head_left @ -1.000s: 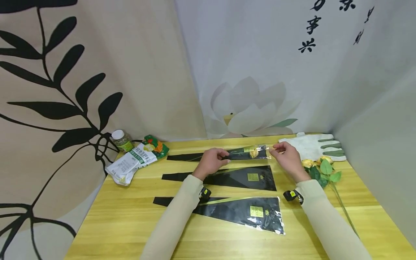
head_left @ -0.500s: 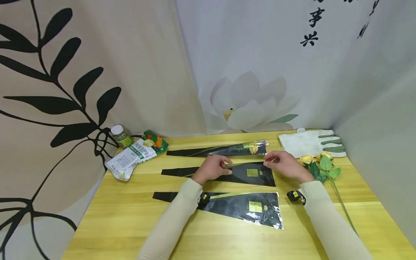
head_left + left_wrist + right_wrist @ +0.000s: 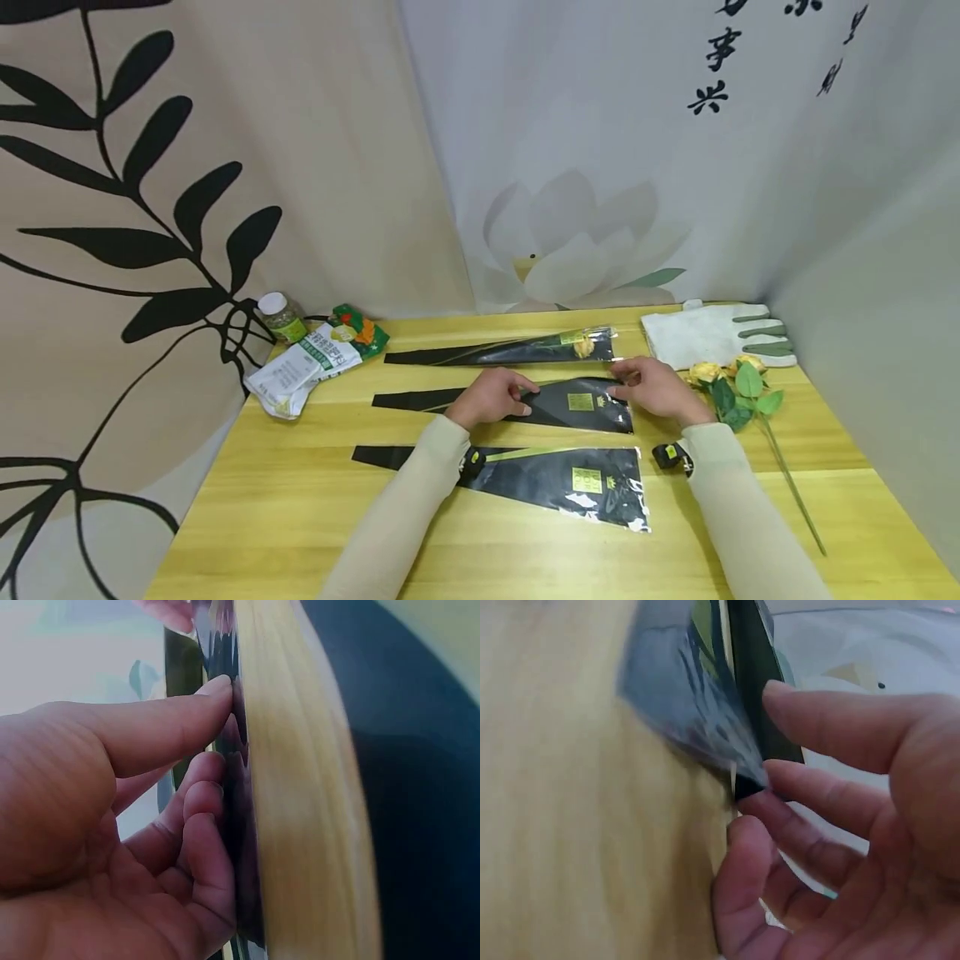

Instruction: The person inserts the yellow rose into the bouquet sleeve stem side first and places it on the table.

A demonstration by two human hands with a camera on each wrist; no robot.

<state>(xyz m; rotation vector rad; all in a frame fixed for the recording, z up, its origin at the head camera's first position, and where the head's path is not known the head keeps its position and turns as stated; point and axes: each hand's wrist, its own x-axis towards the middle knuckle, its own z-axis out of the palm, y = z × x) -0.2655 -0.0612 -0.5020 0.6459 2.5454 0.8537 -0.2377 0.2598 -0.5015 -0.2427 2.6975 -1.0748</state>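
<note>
- One long, tapering black film sleeve (image 3: pixel 558 408) with a gold square label lies on the yellow wood-grain table (image 3: pixel 525 567), between two others; both my hands are at it, and the far edge of its wide end is slightly raised.
- My left hand (image 3: pixel 491 396) rests at its middle stretch, thumb and forefinger parted, the other fingers loosely bent, tips touching the film without clasping it.
- My right hand (image 3: pixel 663 390) is at the far corner of the wide end. Thumb and forefinger stand apart, the lower fingers curl, and the corner meets my fingertips; I cannot tell whether they pinch it.
- Behind lies a narrower-looking black sleeve (image 3: pixel 517 347) with a yellow rose (image 3: pixel 584 347) inside.
- Nearest me, a glossy black sleeve (image 3: pixel 540 483) passes under my left forearm.
- Past my right hand lie a white glove with green-grey fingers (image 3: pixel 693 335) and, just beside it, a long-stemmed spray of yellow roses (image 3: pixel 748 381).
- At the far left, a white-lidded jar (image 3: pixel 283 323) stands beside a white-and-green printed pouch (image 3: pixel 311 367).
</note>
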